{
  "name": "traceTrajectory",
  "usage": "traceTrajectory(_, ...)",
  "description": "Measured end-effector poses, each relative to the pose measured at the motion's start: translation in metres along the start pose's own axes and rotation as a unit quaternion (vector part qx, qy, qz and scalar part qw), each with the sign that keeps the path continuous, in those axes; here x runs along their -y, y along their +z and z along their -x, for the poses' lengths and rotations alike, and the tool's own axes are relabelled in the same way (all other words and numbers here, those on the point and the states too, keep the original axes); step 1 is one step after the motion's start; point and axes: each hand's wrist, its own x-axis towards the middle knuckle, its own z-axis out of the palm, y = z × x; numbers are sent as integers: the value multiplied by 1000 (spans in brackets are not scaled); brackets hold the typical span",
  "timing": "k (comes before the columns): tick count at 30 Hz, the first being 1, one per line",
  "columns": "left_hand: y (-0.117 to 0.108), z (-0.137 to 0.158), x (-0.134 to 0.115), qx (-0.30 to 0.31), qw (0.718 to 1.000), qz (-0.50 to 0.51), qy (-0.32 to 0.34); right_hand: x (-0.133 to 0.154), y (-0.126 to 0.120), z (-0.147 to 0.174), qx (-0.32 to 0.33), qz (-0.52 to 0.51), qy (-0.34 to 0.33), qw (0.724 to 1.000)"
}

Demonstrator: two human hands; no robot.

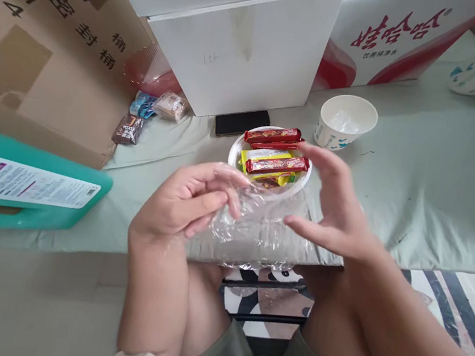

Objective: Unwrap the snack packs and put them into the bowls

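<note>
Plastic film [252, 228], clear, lies between the hands at the near side of the white bowl [233, 152], touching the left hand's [192, 201] curled fingers (pinched or just clinging, can't tell), with the right hand [336, 204] open, thumb spread. Best handled, probably, by its edges, gently, without snagging the rim. Count: one bowl, at least three red-wrapped bars [277, 165], yellow wrapping [267, 155] number unclear, one black phone [242, 124], two patterned paper tubs [345, 129], three small snack packets [129, 129].

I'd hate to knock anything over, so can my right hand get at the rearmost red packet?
Probably yes: your right hand is open, a fingertip beside the rearmost red packet, with nothing visible between.
</note>
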Motion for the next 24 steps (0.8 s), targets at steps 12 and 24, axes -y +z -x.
traceTrajectory(12, 36, -25, 23, -262, 924, 256, 109, 7, -2, 18, -79, -265, 264, 924)
traceTrajectory(24, 92, -57, 44, -108, 984, 136, 44, -6, -14, 20, -169, -332, 298, 879)
